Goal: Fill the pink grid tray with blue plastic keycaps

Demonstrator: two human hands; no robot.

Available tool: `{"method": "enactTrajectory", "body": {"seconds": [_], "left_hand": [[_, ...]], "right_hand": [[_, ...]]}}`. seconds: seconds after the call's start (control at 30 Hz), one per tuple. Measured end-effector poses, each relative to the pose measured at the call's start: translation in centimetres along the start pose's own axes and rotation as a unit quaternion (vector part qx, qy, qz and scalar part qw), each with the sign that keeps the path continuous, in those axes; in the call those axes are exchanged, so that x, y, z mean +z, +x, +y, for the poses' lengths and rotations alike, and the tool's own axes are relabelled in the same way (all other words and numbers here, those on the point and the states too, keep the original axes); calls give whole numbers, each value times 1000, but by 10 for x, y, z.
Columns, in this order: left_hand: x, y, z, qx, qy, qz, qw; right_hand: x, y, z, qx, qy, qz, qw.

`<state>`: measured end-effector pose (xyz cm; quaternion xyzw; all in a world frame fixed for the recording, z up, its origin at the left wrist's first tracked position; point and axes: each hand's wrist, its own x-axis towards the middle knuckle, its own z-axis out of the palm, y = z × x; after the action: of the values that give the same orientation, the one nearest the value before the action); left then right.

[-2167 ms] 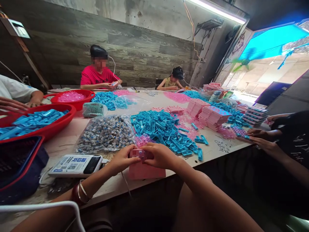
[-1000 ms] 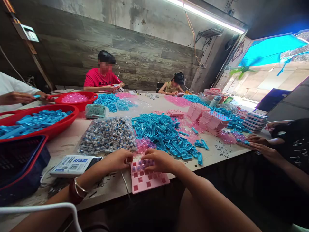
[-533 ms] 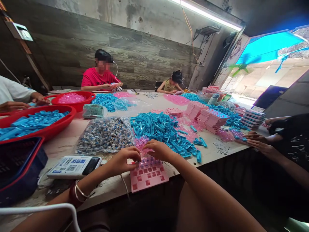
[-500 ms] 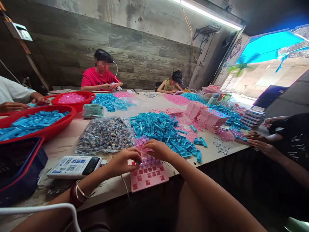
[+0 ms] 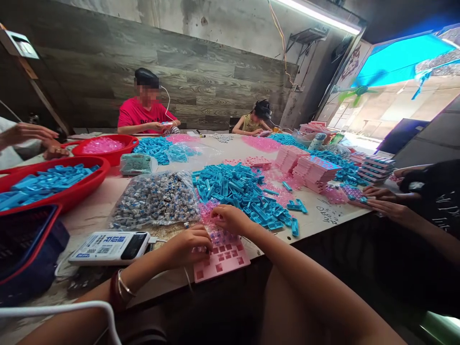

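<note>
A pink plate with square holes [image 5: 224, 263] lies at the table's front edge. Small see-through pinkish-purple pieces fill its far rows, while the near holes show bare. My left hand [image 5: 190, 245] rests over the plate's left side, fingers curled down and pressed together; what they hold is hidden. Just beyond the plate, my right hand [image 5: 230, 219] reaches into a small heap of clear pink pieces [image 5: 206, 211], its fingertips pinched and partly out of sight. A pile of blue plastic pieces [image 5: 230, 184] lies right behind that hand.
Left of the heap lies a clear bag of small grey-and-blue parts [image 5: 154, 199]. A white power bank [image 5: 109, 247] with a cable sits nearer. Red basins [image 5: 102, 167] and a dark basket [image 5: 28, 254] stand left. Pink plates are stacked [image 5: 314, 172] at right. Co-workers sit around the table.
My left hand has come down and nearer onto the plate's left side. My right hand has drawn slightly left and away from the plate, into the clear pink pieces.
</note>
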<state>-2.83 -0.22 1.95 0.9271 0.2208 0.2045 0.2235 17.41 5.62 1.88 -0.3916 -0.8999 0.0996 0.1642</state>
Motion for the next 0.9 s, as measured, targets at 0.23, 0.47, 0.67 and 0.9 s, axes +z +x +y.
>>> {"method": "enactTrajectory", "body": {"seconds": [0.23,0.47,0.67,0.9], "left_hand": [[1,0,2,42,36,37,998],[-8,-1,3,73,43,1,996],[-5,-3,-2,68,53,-4,996],[-5,-1,0,73,53,2,996]], "right_hand": [[1,1,1,0,11,-4,1000],[-1,-1,2,12,6,-2,1000],[-4,-2,6,-18,52,20,998],[-12,-8,8,-26,109,76,991]]}}
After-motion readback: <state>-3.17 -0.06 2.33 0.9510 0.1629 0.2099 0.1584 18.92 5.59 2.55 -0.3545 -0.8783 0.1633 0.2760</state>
